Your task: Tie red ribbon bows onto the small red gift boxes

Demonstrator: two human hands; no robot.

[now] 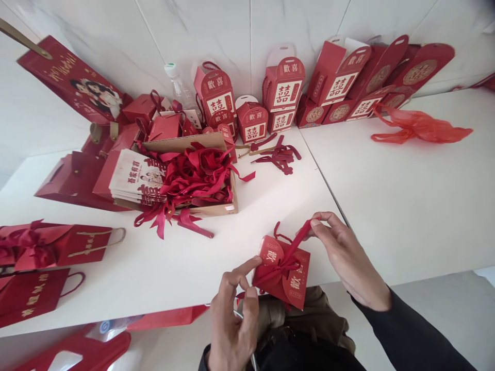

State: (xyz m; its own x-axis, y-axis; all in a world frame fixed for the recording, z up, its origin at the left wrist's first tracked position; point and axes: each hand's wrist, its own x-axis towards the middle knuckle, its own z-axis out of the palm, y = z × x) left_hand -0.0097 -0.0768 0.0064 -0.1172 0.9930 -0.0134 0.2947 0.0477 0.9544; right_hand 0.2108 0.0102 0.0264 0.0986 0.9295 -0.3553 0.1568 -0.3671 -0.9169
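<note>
A small red gift box [297,289] with gold lettering sits at the table's front edge, a dark red cord loop at its back. Around it, a red ribbon [286,265] is tied in a bow on top. My right hand [346,257] pinches one ribbon end between thumb and fingertips, drawn up and to the right. At the box's left side is my left hand [236,314], its index finger reaching to the box edge and its thumb apart from it. The bow's left part lies close to those fingers; no grip on it shows.
A cardboard box [216,210] of red ribbons and printed cards [133,178] stands at centre left. Behind it are red gift boxes [288,90] and a clear bottle [178,85]. Red bags [34,296] lie left, cut ribbon pieces [282,154] mid-table, a red plastic bag [429,126] right.
</note>
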